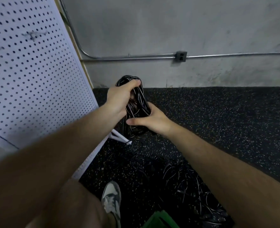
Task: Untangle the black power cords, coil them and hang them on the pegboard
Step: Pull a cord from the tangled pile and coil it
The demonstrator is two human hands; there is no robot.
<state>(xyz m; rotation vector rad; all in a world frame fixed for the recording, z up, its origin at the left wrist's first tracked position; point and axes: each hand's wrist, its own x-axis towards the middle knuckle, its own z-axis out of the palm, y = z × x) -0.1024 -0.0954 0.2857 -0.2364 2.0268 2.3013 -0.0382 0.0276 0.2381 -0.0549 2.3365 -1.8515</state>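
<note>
**Coiled cord in both hands**

We hold a glossy black power cord bundle (138,104), wound into a long loop with pale streaks along its strands. Our left hand (119,99) curls round its upper end. Our right hand (150,119) grips it just below, thumb laid across. The pegboard (33,71) stands left of the left hand. More tangled cords (177,181) lie on the floor beneath the right forearm.

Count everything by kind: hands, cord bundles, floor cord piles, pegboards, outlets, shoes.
hands: 2 (left hand, right hand)
coiled cord bundle: 1
tangled cord pile: 1
pegboard: 1
wall outlet: 1
shoe: 1
total: 7
</note>
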